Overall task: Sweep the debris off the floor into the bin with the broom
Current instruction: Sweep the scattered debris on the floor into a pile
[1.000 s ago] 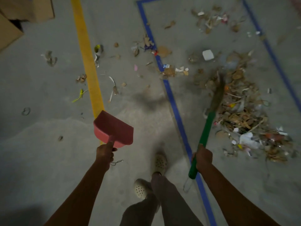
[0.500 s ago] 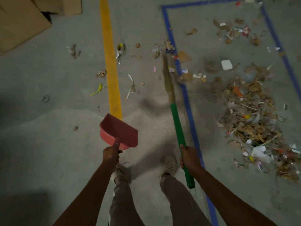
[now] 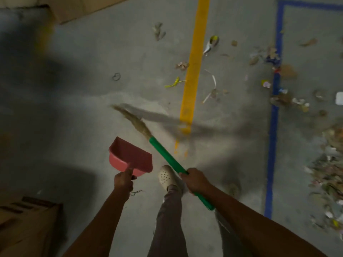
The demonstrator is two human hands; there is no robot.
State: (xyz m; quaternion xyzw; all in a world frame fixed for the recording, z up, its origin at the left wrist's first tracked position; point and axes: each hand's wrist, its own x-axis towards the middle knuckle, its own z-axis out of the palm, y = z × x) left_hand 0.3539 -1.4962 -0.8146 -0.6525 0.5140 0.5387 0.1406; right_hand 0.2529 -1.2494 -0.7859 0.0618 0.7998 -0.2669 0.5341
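Observation:
My right hand (image 3: 194,179) grips the green handle of the broom (image 3: 167,156). Its straw bristles (image 3: 133,119) point up and to the left, lifted over bare concrete. My left hand (image 3: 123,180) holds a red dustpan (image 3: 130,156) by its handle, mouth facing away from me, just left of the broom handle. A big heap of debris (image 3: 328,173) lies at the right edge, inside the blue tape line (image 3: 274,108). Scattered scraps (image 3: 211,88) lie around the yellow floor stripe (image 3: 194,62). No bin is in view.
A cardboard sheet (image 3: 78,8) lies at the top left. A brown box (image 3: 27,225) stands at the bottom left. My legs and a cream clog (image 3: 166,177) are between my arms. A small dark ring (image 3: 116,76) lies on the floor.
The broom has swung from the debris heap on the right across to the left, bristles now pointing up-left. The view has turned left, so the heap sits at the right edge.

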